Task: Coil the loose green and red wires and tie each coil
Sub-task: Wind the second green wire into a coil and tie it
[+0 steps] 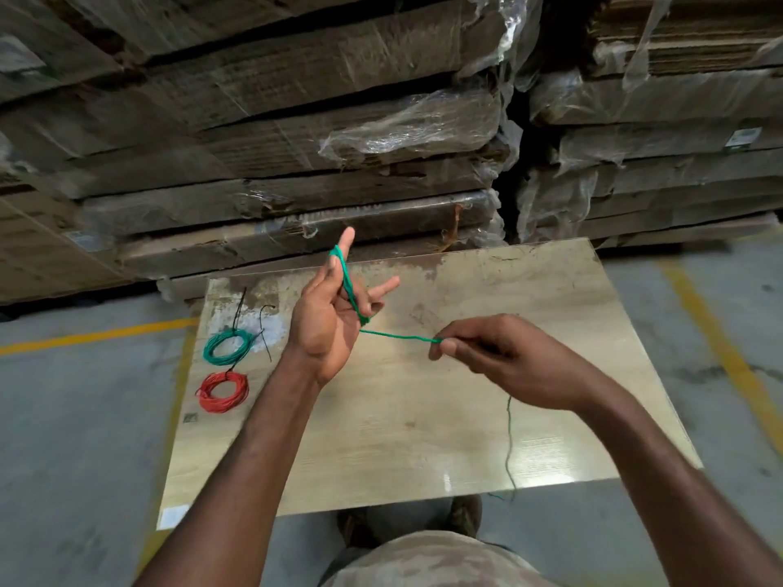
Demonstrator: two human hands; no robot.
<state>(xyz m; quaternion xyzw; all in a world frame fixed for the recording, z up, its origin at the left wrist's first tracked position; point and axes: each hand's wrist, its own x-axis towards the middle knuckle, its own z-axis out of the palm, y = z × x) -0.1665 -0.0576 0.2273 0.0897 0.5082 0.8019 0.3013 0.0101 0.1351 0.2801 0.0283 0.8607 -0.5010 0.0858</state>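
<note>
right hand is pinching the green wire between thumb and fingertips, closed tight on it. wire is running taut, roughly level, leftward to the left hand, which is nearer the wound part: fingers spread open, loops sitting from index tip down to the palm. slack tail is hanging below the right wrist over the board. next wrap is going around the left fingers, likely. tied green coil and red coil lying well left.
</note>
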